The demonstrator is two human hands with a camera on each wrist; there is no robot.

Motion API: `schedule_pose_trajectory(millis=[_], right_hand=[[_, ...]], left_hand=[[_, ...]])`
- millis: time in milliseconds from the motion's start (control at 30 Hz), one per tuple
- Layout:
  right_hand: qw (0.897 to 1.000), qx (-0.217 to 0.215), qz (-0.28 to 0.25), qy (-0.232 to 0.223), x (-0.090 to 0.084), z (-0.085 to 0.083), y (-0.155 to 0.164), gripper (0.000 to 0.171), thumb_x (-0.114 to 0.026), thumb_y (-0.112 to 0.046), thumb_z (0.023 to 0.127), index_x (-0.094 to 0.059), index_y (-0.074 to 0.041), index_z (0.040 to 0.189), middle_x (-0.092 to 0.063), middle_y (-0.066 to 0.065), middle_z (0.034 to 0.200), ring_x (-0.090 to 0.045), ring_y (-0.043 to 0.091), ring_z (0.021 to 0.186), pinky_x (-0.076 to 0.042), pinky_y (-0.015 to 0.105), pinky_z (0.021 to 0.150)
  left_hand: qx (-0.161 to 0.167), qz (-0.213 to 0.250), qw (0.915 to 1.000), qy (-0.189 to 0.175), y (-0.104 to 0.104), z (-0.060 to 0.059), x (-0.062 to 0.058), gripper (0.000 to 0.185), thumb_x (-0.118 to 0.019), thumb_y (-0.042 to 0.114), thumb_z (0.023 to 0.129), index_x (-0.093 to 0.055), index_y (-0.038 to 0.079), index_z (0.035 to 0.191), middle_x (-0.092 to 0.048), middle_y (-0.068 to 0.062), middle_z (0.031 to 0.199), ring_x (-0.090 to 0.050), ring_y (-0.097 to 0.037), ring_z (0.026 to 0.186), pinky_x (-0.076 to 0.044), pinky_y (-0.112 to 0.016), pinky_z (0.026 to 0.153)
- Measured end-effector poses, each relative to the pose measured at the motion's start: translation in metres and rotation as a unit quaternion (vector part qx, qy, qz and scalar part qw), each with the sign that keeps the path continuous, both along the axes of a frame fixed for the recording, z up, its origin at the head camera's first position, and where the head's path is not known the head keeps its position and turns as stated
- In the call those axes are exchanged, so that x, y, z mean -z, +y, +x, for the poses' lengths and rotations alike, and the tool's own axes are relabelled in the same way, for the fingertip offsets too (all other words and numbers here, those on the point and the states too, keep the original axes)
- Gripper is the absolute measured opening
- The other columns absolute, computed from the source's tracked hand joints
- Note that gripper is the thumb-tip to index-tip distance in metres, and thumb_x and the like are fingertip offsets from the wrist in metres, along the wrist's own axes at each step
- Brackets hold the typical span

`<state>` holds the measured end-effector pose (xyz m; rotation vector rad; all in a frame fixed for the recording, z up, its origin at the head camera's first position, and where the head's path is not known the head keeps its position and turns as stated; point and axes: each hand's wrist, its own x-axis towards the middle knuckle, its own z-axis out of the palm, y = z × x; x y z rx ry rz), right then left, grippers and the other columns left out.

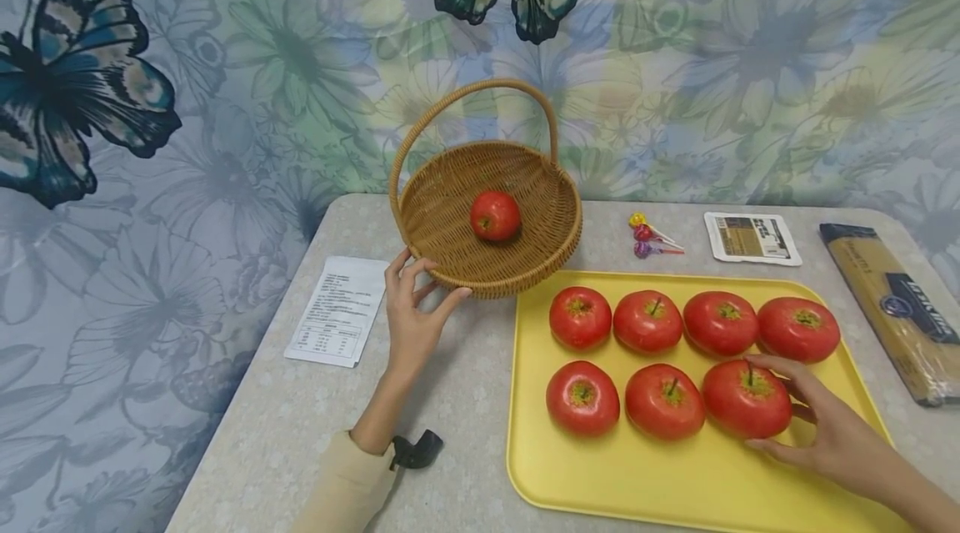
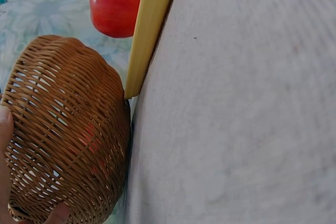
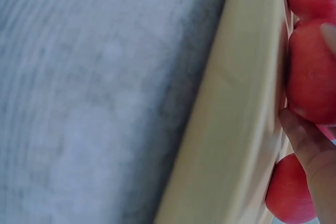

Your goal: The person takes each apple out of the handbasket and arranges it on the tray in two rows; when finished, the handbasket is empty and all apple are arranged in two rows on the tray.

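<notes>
A round wicker basket (image 1: 491, 220) with a hoop handle stands at the back of the table, one red apple (image 1: 495, 214) inside it. My left hand (image 1: 438, 281) grips the basket's near rim, thumb on the outside wall; in the left wrist view the basket (image 2: 68, 140) fills the lower left. A yellow tray (image 1: 637, 475) to the right holds several red apples in two rows. My right hand (image 1: 780, 404) curls round the front-right apple (image 1: 742, 399), which sits on the tray. The right wrist view shows a finger (image 3: 310, 145) against that apple (image 3: 312, 72) behind the tray rim (image 3: 236, 103).
A printed paper sheet (image 1: 337, 312) lies left of the basket. Lollipops (image 1: 651, 237), a white packet (image 1: 752, 238) and a long spaghetti pack (image 1: 892, 308) lie behind and right of the tray. A small black object (image 1: 416, 450) sits by my left sleeve. A flowered curtain hangs behind.
</notes>
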<state>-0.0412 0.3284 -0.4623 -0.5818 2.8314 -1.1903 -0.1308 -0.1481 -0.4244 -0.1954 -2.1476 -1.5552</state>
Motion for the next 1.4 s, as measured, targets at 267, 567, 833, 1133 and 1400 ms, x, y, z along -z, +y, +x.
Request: schedule_pose_trajectory(millis=[267,567,833,1133,1400], right_hand=[[1.0,-0.004,-0.004,0.028,0.002,0.004,-0.002,0.099,-0.094,-0.011,0.06,-0.04,-0.008,0.143,-0.041,-0.027,0.135,-0.038,-0.02,0.118,-0.042,-0.004,0.082],[0.999,0.006,-0.003,0.05,-0.007,0.004,-0.001,0.104,-0.096,-0.008,0.054,-0.041,-0.005,0.142,-0.042,-0.022,0.136,-0.038,-0.018,0.118,-0.041,-0.004,0.082],[0.995,-0.02,-0.008,0.093,-0.027,-0.005,0.004,0.111,-0.094,0.006,0.048,-0.038,0.002,0.144,-0.043,-0.016,0.144,-0.038,-0.015,0.127,-0.043,-0.002,0.083],[0.991,-0.062,0.007,0.121,-0.071,-0.039,-0.022,0.108,-0.095,0.0,0.052,-0.041,-0.004,0.145,-0.043,-0.006,0.146,-0.04,-0.01,0.126,-0.035,-0.003,0.094],[0.976,-0.177,-0.021,0.128,-0.11,-0.102,-0.085,0.098,-0.092,-0.005,0.063,-0.04,-0.012,0.146,-0.042,0.006,0.147,-0.041,-0.001,0.13,-0.043,0.005,0.097]], left_hand=[[0.0,-0.001,1.0,-0.004,0.0,0.0,0.0,0.049,-0.082,0.006,0.078,-0.052,-0.006,0.115,-0.026,-0.03,0.147,-0.035,-0.042,0.138,-0.051,-0.056,0.099],[0.0,-0.001,1.0,-0.001,0.0,0.0,0.0,0.05,-0.082,0.006,0.078,-0.052,-0.009,0.116,-0.026,-0.031,0.147,-0.035,-0.043,0.138,-0.051,-0.057,0.099],[-0.003,-0.002,1.0,0.002,0.0,0.0,0.0,0.049,-0.082,0.006,0.078,-0.053,-0.007,0.116,-0.026,-0.032,0.147,-0.035,-0.042,0.138,-0.052,-0.056,0.098],[-0.004,-0.001,1.0,-0.003,0.0,0.0,-0.001,0.049,-0.082,0.008,0.079,-0.052,-0.006,0.117,-0.026,-0.03,0.147,-0.036,-0.042,0.138,-0.052,-0.056,0.098],[-0.004,-0.002,1.0,-0.003,0.002,0.0,0.0,0.051,-0.082,0.007,0.079,-0.052,-0.009,0.116,-0.026,-0.031,0.147,-0.034,-0.042,0.138,-0.052,-0.057,0.098]])
